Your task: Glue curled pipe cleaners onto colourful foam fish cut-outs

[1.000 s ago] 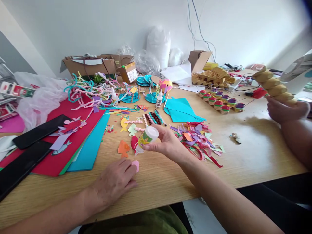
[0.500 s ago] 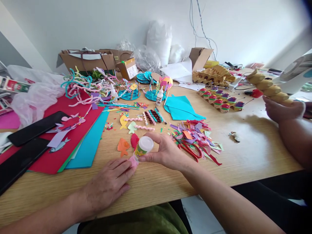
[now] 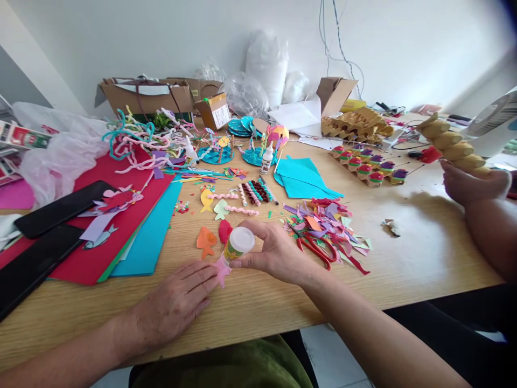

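Observation:
My right hand [image 3: 277,250] grips a glue stick [image 3: 238,243] with a whitish translucent end and a yellow-green label. The stick is tilted, its lower end down against a pink paper fish [image 3: 222,271]; the contact point itself is hidden. My left hand [image 3: 177,299] lies flat on the table, fingers stretched out, fingertips touching the pink fish's edge. Just beyond sit an orange paper fish [image 3: 205,240] and a red paper fish [image 3: 225,230]. Farther back, a yellow paper fish [image 3: 207,199] and a pale green paper fish [image 3: 221,209] lie beside pink twisted pipe cleaners [image 3: 242,212].
Red-handled scissors [image 3: 323,250] lie on paper scraps [image 3: 323,218] to the right. Coloured sheets [image 3: 139,242] and two black phones [image 3: 64,210] cover the left side. A glue bottle [image 3: 266,159] stands behind. At far right, another person's hand [image 3: 476,186] holds an egg carton piece [image 3: 452,143].
My left fingers have drawn back slightly to the left, so more of the pink fish, including its tail, shows. The glue stick stays in my right hand at nearly the same spot.

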A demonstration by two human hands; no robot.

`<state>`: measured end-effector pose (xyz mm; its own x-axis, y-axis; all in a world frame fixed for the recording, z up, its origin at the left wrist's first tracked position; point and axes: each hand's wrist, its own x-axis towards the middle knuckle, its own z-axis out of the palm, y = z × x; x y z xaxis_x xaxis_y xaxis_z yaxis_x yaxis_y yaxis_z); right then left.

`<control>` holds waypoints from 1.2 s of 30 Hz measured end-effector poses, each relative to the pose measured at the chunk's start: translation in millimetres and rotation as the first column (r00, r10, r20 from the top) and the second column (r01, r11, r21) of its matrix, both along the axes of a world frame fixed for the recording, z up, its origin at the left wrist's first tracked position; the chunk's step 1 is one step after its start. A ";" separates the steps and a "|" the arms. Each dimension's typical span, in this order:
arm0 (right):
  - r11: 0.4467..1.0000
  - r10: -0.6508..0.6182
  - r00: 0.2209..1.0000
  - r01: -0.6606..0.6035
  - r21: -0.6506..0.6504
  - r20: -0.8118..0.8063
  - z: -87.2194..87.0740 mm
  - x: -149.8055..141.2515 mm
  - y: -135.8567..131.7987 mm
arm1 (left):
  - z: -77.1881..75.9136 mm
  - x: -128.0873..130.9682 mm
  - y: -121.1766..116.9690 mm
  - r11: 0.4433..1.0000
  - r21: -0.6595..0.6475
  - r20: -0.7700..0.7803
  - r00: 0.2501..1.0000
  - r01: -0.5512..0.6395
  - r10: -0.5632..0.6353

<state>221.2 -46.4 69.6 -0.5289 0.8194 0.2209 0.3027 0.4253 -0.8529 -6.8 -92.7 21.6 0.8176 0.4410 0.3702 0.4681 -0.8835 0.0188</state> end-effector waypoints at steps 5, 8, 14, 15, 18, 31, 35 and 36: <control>1.000 -0.006 1.000 0.006 -0.018 -0.028 2.6 -0.4 0.5 | 0.4 -1.4 0.6 0.999 -0.043 0.041 0.999 -0.015 0.017; 0.998 -0.053 0.998 0.052 -0.032 -0.038 4.3 0.0 1.5 | 1.4 -5.9 3.2 0.995 -0.067 0.093 0.993 -0.068 0.074; 0.996 -0.055 0.997 0.051 -0.067 -0.055 3.2 0.7 3.0 | 6.5 -8.2 9.0 0.996 -0.022 0.134 0.987 -0.089 0.092; 0.996 -0.058 0.997 0.054 -0.066 -0.057 2.3 0.8 3.4 | 7.1 -6.9 9.3 0.996 -0.031 0.131 0.988 -0.079 0.082; 0.996 -0.079 0.994 0.075 -0.051 -0.073 -0.5 1.6 5.2 | 6.9 -3.1 10.3 0.991 -0.097 0.143 0.984 -0.092 0.105; 0.996 -0.044 0.994 0.036 -0.083 -0.099 -5.4 2.2 6.3 | 4.8 1.7 11.6 0.999 -0.010 0.081 0.996 -0.032 0.033; 0.995 -0.047 0.991 0.035 -0.098 -0.123 -6.0 2.3 6.6 | 6.0 8.7 11.8 0.999 0.007 0.093 0.995 -0.032 0.031; 0.994 -0.048 0.991 0.036 -0.099 -0.123 -6.0 2.3 6.6 | 5.9 9.9 12.0 1.000 0.005 0.093 0.995 -0.030 0.029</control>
<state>223.5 -39.8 63.6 -0.4670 0.8609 0.2020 0.2066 0.3283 -0.9217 3.1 -80.7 27.6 0.7660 0.4620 0.4470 0.4904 -0.8695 0.0583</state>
